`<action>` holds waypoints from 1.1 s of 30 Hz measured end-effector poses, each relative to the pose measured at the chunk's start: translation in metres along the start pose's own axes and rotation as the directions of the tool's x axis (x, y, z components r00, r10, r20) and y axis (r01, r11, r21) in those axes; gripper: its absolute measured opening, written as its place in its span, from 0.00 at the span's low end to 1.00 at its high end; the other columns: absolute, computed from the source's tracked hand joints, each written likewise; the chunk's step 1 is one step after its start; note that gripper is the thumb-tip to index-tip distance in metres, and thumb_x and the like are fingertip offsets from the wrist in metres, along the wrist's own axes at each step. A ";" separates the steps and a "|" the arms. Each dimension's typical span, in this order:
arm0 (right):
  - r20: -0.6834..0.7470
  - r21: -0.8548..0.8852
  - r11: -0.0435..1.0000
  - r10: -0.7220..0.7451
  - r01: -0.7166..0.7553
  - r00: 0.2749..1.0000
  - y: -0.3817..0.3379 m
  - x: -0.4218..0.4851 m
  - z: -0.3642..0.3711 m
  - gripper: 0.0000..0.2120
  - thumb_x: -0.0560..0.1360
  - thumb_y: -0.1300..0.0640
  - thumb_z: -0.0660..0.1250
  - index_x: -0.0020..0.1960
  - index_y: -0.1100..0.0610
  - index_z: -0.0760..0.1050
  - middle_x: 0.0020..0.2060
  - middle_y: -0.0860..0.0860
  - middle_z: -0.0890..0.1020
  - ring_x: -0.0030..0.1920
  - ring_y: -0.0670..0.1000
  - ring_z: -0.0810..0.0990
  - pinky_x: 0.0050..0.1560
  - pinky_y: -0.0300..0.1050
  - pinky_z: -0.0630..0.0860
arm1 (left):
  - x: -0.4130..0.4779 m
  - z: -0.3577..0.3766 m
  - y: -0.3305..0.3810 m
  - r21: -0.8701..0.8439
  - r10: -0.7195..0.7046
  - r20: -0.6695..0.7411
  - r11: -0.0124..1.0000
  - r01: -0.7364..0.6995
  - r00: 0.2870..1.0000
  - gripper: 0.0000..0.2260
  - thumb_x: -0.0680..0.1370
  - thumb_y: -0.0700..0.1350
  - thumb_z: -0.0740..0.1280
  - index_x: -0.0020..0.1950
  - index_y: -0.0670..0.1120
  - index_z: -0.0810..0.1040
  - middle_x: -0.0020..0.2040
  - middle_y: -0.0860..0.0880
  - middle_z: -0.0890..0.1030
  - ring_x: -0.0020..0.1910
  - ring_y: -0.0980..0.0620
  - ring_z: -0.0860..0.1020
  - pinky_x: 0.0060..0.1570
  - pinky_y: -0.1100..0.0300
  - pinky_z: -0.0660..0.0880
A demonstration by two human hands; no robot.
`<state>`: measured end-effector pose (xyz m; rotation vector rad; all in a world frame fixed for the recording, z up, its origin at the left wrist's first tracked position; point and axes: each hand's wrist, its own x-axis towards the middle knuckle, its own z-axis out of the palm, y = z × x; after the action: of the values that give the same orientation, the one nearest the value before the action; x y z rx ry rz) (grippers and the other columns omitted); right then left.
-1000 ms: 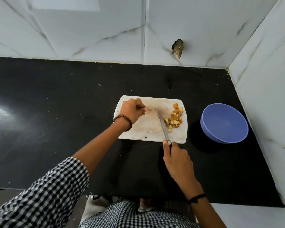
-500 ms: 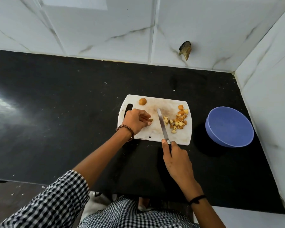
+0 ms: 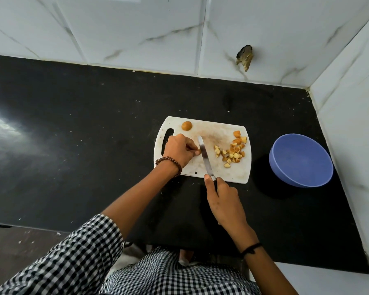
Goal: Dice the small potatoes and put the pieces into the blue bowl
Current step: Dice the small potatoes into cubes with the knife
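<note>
Black stone table (image 3: pixel 94 135) is stretching under white marbled wall tiles and carrying a white cutting board (image 3: pixel 217 128). Seen from the head, the left grip (image 3: pixel 180 151) is pinching a small potato piece (image 3: pixel 198 152), mostly hidden under curled fingers, left of centre on the board. The right grip (image 3: pixel 224 201) is clenching the handle of a knife (image 3: pixel 205 156), its blade lying just right of that piece. One whole potato (image 3: pixel 186 126) is sitting at the board's far left. Diced pieces (image 3: pixel 232 152) are piling up at its right, near the blue bowl (image 3: pixel 300 158), which is holding nothing yet. The pinched piece is probably feeling firm, light and slippery, so gripping its sides with fingertips tucked back seems wise.
</note>
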<state>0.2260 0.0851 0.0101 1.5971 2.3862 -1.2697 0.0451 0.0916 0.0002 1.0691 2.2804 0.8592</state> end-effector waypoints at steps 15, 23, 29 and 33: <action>0.063 -0.255 0.967 0.007 0.010 0.998 -0.009 0.015 0.002 0.23 0.84 0.40 0.45 0.58 0.55 0.70 0.48 0.53 0.78 0.49 0.52 0.77 0.49 0.53 0.76 | 0.010 -0.002 0.006 0.063 -0.015 0.053 0.998 0.012 0.998 0.06 0.71 0.41 0.75 0.47 0.43 0.86 0.43 0.49 0.85 0.43 0.55 0.81 0.51 0.59 0.79; 0.058 -0.423 0.905 -0.014 0.038 0.998 -0.016 0.019 0.004 0.18 0.86 0.45 0.47 0.60 0.56 0.68 0.45 0.52 0.78 0.43 0.52 0.76 0.43 0.50 0.70 | 0.007 -0.001 0.006 0.040 -0.018 0.038 0.999 0.016 0.999 0.06 0.72 0.41 0.74 0.48 0.42 0.85 0.44 0.49 0.85 0.44 0.56 0.80 0.52 0.61 0.79; 0.033 -0.493 0.868 -0.054 0.063 0.998 -0.004 -0.003 0.002 0.18 0.86 0.45 0.47 0.59 0.56 0.69 0.47 0.53 0.81 0.47 0.56 0.82 0.46 0.52 0.76 | 0.004 -0.001 0.004 0.014 -0.040 0.013 0.999 0.040 0.999 0.06 0.72 0.41 0.74 0.47 0.43 0.85 0.45 0.49 0.84 0.45 0.56 0.80 0.49 0.65 0.77; 0.054 -0.483 0.874 -0.038 0.059 0.998 0.008 -0.019 -0.002 0.18 0.85 0.44 0.46 0.57 0.54 0.68 0.42 0.49 0.78 0.43 0.51 0.81 0.46 0.50 0.78 | 0.003 -0.003 0.004 0.023 -0.025 0.021 0.999 0.024 0.999 0.06 0.72 0.43 0.74 0.47 0.43 0.84 0.45 0.48 0.84 0.46 0.55 0.81 0.51 0.61 0.79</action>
<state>0.2421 0.0727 0.0141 1.3464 2.4615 -0.6152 0.0437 0.0950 0.0044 1.0529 2.2860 0.8100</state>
